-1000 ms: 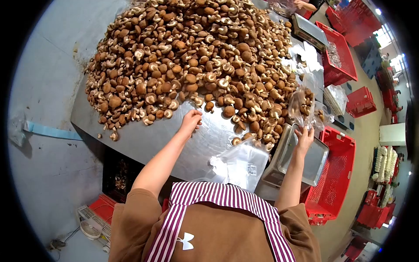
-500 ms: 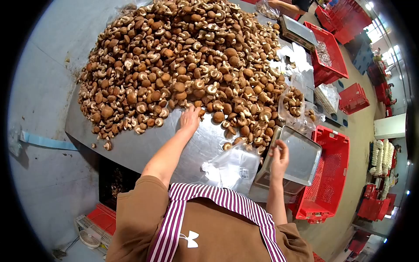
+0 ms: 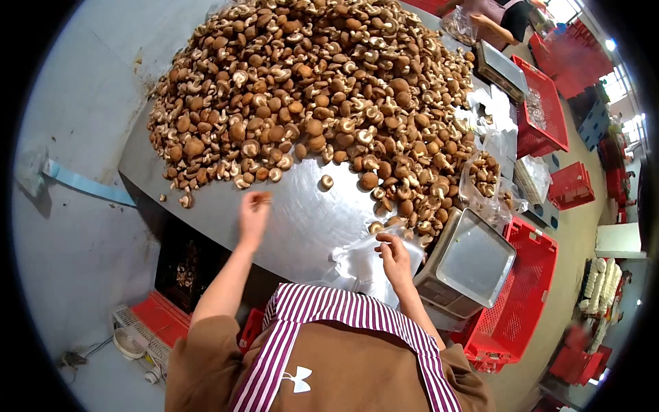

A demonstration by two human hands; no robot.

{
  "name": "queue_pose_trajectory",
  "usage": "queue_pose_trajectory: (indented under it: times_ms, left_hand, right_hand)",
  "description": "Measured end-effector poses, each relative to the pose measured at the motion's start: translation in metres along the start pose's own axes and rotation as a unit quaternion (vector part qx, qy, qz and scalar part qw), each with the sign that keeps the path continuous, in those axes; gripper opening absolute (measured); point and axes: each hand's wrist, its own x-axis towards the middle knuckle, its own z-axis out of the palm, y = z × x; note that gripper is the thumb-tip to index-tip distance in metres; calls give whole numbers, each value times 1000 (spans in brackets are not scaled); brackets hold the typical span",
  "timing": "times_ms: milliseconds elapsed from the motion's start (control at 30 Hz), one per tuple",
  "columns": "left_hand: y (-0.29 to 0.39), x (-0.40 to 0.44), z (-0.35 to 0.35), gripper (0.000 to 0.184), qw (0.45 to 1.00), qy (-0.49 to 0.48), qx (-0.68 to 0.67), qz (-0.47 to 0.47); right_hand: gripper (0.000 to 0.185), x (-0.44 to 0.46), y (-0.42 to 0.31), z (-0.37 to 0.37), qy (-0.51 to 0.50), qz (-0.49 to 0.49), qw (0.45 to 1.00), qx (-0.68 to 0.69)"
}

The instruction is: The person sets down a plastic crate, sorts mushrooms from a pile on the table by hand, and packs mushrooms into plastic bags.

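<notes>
A large heap of brown mushrooms [image 3: 309, 89] covers the far part of the metal table [image 3: 295, 226]. My left hand [image 3: 254, 218] is over the table in front of the heap, closed on a small brown mushroom [image 3: 261, 198], slightly blurred. One loose mushroom [image 3: 327, 182] lies between the heap and me. My right hand [image 3: 392, 255] hovers over clear plastic bags [image 3: 357, 264] at the table's near edge, its fingers apart and nothing in them. Right of it stands a scale [image 3: 475, 257] with a bare metal tray. Behind the scale lies a clear bag of mushrooms [image 3: 483, 175].
Red crates [image 3: 518, 295] stand on the floor at the right, beyond the scale. A second scale [image 3: 502, 69] and a co-worker's arm [image 3: 491, 27] are at the far right. A dark crate [image 3: 185, 264] sits below the table's left edge.
My left hand has drawn back from the heap towards the left with a mushroom. My right hand has moved from the bag of mushrooms, past the scale, to the plastic bags.
</notes>
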Motion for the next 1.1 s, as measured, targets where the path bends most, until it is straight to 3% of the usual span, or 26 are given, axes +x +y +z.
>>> queue_pose_trajectory:
  times_ms: [33, 67, 100, 133, 200, 267, 333, 400, 533, 600, 667, 733, 767, 833, 900, 933, 967, 1000, 1033, 1100]
  left_hand:
    - [3, -1, -37, 26, 990, 88, 105, -46]
    - [-30, 3, -86, 23, 978, 167, 116, -50]
    - [-29, 4, -137, 21, 971, 195, 27, -136]
    - [-53, 4, -189, 30, 939, 280, -120, -161]
    - [-51, -13, -254, 43, 856, 435, -205, -188]
    - [-61, -24, -288, 51, 789, 501, -251, -251]
    - [-80, -31, -289, 49, 793, 481, -257, -272]
    - [-94, -40, -262, 58, 894, 279, -237, -257]
    - [-36, -57, -101, 33, 962, 88, -88, -241]
    - [-5, -78, -28, 25, 978, -80, -29, -192]
    - [6, -102, 28, 20, 958, -235, -8, -164]
    - [3, -122, 72, 25, 934, -346, 84, -12]
    - [7, -126, 85, 25, 933, -349, 84, -10]
    - [13, -128, 103, 26, 878, -364, 214, 225]
    - [7, -129, 111, 23, 892, -323, 236, 209]
    - [0, -130, 113, 21, 904, -283, 259, 190]
    - [-6, -129, 112, 21, 904, -282, 260, 189]
    - [-12, -128, 110, 19, 893, -315, 293, 132]
    - [-16, -127, 109, 18, 877, -347, 324, 76]
    - [-18, -127, 105, 19, 876, -347, 320, 94]
  right_hand:
    - [22, -1, 6, 0, 0, -6, 1000, -7]
    - [22, -2, 10, 0, -3, -5, 1000, -6]
    - [21, -3, 15, -1, -11, 0, 1000, -12]
    - [20, -5, 20, 0, -19, 6, 1000, -18]
    - [20, -8, 25, 2, -15, 18, 999, -32]
    - [20, -10, 32, 6, -21, 44, 996, -77]
    - [19, -13, 29, 11, -13, 78, 993, -88]
    - [19, -19, 26, 13, -15, 73, 975, -207]
    - [28, -25, 47, 25, 14, 78, 960, -270]
    - [28, -25, 53, 35, 21, 85, 955, -282]
    - [23, -22, 68, 47, 66, 11, 934, -350]
    - [19, -17, 81, 49, 71, -10, 934, -349]
    - [19, -16, 86, 49, 62, -13, 939, -337]
    - [19, -13, 90, 44, 54, -17, 944, -325]
    - [18, -11, 89, 36, -26, 112, 970, -215]
    - [18, -8, 82, 35, -27, 111, 970, -214]
    - [22, -6, 63, 33, -100, 166, 981, -15]
    - [27, -5, 43, 30, -167, 215, 944, 185]
    - [29, -7, -3, 26, -205, 170, 927, 265]
    - [29, -3, 7, 28, -187, 156, 935, 259]
